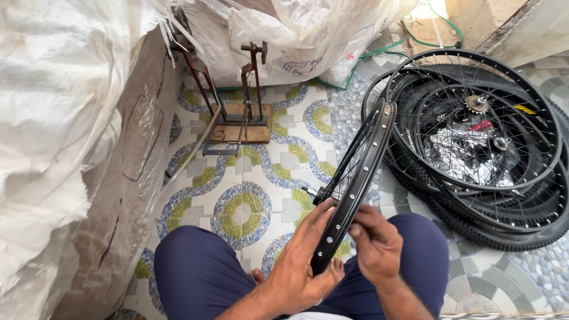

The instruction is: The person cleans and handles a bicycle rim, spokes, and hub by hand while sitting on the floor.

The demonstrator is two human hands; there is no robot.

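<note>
A black bicycle wheel rim (361,172) with spokes and a hub stands on edge between my knees, its near end in my lap. My left hand (299,264) wraps around the rim's near part from the left. My right hand (374,244) touches the rim's right side with its fingers pinched close to the spoke holes; whether it holds a small part I cannot tell. My legs in dark blue trousers (195,272) frame the rim.
A pile of black bicycle wheels and tyres (486,148) lies to the right on the patterned tile floor (249,201). A rusty metal stand on a wooden base (240,115) is ahead. White plastic sacks (53,118) crowd the left and back.
</note>
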